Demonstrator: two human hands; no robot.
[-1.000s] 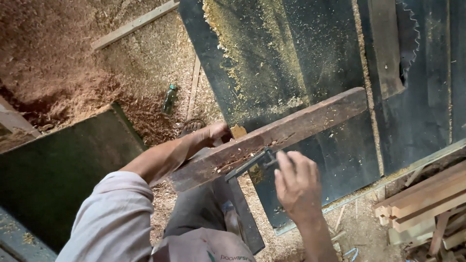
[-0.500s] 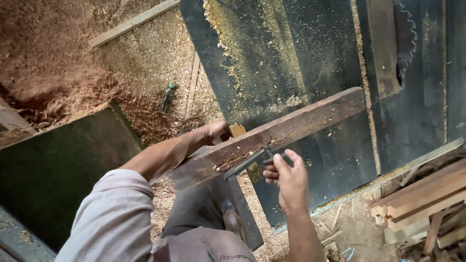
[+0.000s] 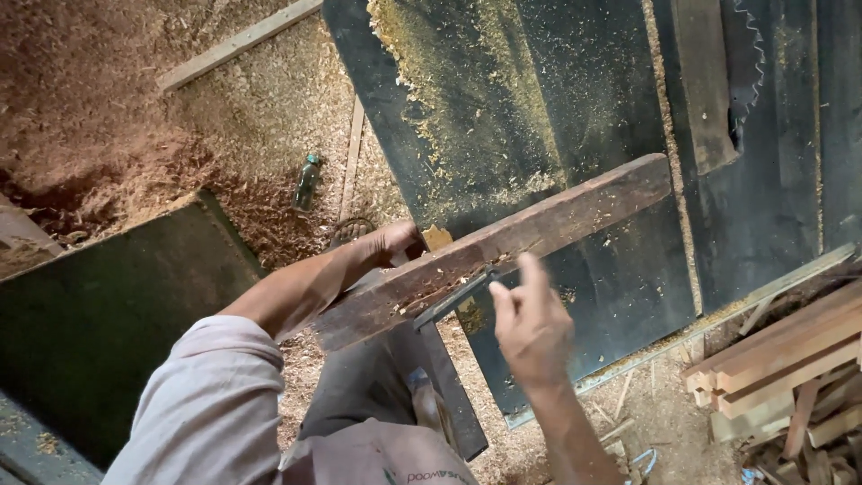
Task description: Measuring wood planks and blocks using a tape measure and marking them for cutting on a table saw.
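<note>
Across near edge of dark saw counter (image 3: 575, 99): worn wooden plank (image 3: 503, 247) lying diagonally. Left hand (image 3: 391, 242) gripping plank's far edge, fingers curling over it. Right hand (image 3: 530, 323) closing fingers around dark metal tool (image 3: 453, 299), pressing onto plank's top face.

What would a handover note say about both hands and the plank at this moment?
Left hand: grips the far edge of the dark wooden plank, steadying it across the saw table.
Right hand: blurred, at the handle end of a metal tool lying on the plank; grip unclear.
Done: wood chips lie loose around the tool.
Left: most of the plank's face looks unworked. Circular saw blade exposed nearby.
</note>
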